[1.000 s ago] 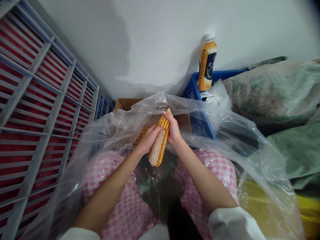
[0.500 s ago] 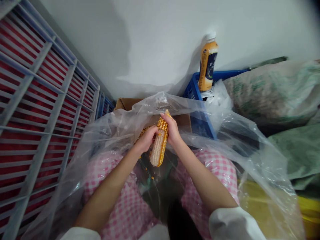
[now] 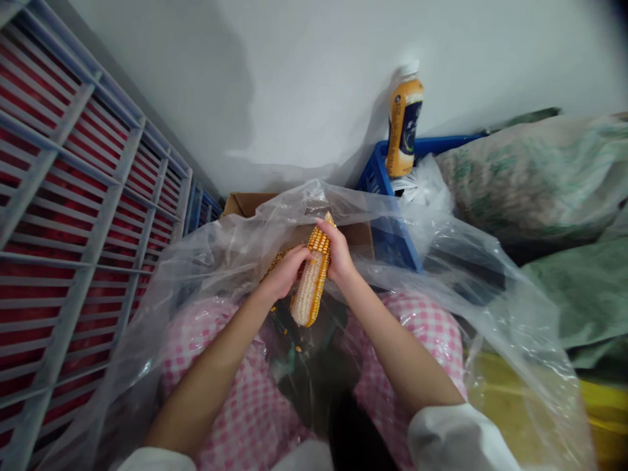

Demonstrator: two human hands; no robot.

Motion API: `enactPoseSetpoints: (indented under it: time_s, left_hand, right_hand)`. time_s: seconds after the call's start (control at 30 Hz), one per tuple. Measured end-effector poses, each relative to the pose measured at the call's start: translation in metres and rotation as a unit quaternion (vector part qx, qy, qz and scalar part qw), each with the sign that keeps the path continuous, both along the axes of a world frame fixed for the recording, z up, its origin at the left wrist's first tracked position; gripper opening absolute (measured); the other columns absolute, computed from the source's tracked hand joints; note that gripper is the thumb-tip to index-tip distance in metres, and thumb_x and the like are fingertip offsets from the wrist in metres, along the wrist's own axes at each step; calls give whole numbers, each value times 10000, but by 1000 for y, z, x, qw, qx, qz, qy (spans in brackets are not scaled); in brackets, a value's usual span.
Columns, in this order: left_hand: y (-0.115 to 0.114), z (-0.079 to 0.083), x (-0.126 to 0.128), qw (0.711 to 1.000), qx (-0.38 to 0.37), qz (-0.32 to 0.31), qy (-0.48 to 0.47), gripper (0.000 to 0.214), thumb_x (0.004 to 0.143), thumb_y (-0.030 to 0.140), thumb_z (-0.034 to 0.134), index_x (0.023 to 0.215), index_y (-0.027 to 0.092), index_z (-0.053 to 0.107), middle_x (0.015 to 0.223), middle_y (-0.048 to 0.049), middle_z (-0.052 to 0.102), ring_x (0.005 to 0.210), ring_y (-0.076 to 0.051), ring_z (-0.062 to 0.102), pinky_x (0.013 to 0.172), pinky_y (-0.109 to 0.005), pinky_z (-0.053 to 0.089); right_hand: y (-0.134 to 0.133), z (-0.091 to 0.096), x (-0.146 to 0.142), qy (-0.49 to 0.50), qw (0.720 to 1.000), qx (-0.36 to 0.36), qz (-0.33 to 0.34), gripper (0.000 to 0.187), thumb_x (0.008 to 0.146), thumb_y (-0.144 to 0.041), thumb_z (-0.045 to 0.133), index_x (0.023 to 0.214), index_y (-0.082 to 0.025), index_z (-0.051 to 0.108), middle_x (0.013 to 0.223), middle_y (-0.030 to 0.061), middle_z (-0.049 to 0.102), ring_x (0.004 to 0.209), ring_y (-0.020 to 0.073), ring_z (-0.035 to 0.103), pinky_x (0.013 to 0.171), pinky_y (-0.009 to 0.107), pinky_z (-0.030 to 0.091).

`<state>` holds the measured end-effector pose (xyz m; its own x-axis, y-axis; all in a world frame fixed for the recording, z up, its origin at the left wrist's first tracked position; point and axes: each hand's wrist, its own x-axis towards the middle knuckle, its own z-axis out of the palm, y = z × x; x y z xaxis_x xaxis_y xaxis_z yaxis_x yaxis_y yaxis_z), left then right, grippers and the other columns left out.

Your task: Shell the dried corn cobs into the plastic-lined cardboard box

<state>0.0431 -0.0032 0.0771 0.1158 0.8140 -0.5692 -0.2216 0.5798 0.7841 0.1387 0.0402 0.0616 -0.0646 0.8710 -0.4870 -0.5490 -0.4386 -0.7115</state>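
A dried corn cob (image 3: 312,285), partly stripped to pale rows with orange kernels left near its top, stands nearly upright over my lap. My right hand (image 3: 336,254) is wrapped round its upper part. My left hand (image 3: 285,273) is closed against the cob's left side, fingers pressing on the kernels. A clear plastic sheet (image 3: 432,261) is spread over my pink checked trousers (image 3: 245,392), and loose kernels (image 3: 294,348) lie in its fold below the cob.
A cardboard box (image 3: 245,204) with more cobs stands just beyond my hands. A blue crate (image 3: 387,190) holds an orange drink bottle (image 3: 403,124) against the white wall. Stacked grey-and-red crates (image 3: 73,209) fill the left; green sacks (image 3: 540,176) lie at the right.
My left hand has slid a little down the cob's side, and a few more kernels have come off. The cob and my right hand have barely shifted.
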Motion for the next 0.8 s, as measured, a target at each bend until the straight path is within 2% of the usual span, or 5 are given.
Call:
enactPoseSetpoints:
  time_s: [0.23,0.43,0.57,0.63,0.8]
  left_hand:
    - [0,1,0,1000,11,-14,-10,241,552,191,520,790,177,559,655,27,538,582,-112,472,533,-220,368]
    - [0,2,-2,1000,16,-24,-6,200,525,151,498,720,184,530,574,47,478,528,-99,429,488,-213,315]
    - [2,6,-2,999,-42,-3,-24,124,618,271,518,696,178,542,564,28,511,549,-120,476,527,-230,367]
    - [4,7,-1,998,-58,15,-26,176,663,342,523,686,170,557,579,12,542,569,-127,499,556,-238,390]
    - [4,5,2,997,-65,37,-16,191,689,343,527,687,161,587,595,-3,577,567,-134,517,552,-243,388]
  right_hand:
    - [1,-1,0,31,999,-10,3,352,555,-391,744,653,-207,460,549,-75,430,513,88,410,512,251,321]
    - [1,-2,0,27,999,-14,12,349,564,-413,737,665,-212,471,549,-70,457,510,95,420,514,258,339]
    - [1,1,1,45,999,-16,19,336,570,-417,726,672,-214,478,543,-67,463,510,99,429,510,255,349]
    - [1,3,2,45,999,-18,18,327,574,-414,721,665,-213,480,539,-66,463,507,96,421,502,250,339]
    - [1,2,1,28,999,-12,15,315,577,-408,718,652,-209,485,542,-63,463,503,92,409,490,246,321]
